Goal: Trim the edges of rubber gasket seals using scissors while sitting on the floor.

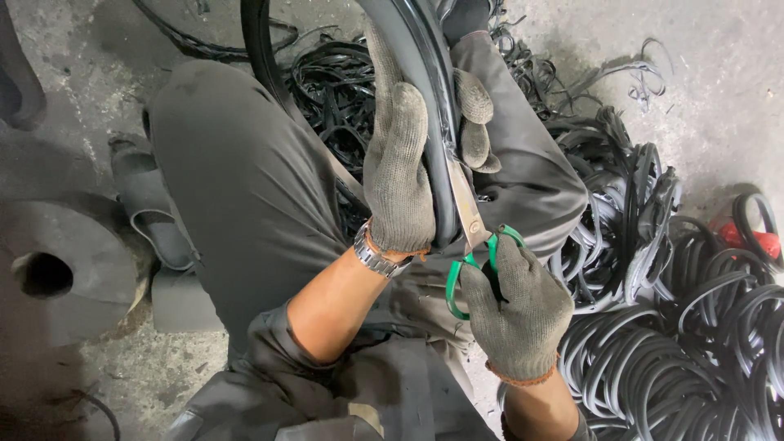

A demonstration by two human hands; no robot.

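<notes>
— Gripping what, those gloved fingers (478, 122)?
— The left hand (400, 163) was clamped round a black rubber tyre (416, 49) held upright above the lap; the right hand (518, 306) was closed in green-handled scissors (474, 237), blades against the tyre's rim.
— And around them?
— Cut rubber strips (653, 327) were heaped on the floor (719, 65) beside the right knee.

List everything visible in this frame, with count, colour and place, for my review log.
tyre: one, black, upright at top centre, held over the lap
scissors: one pair, green handles, blades at the tyre's edge
rubber strips: a pile, black, on the floor at right
red thing: one, partly hidden among the strips, far right
sandal: one, grey, on the floor at left
wristwatch: one, silver, left wrist
left hand: grey glove, gripping the tyre
right hand: grey glove, holding the scissors
</notes>
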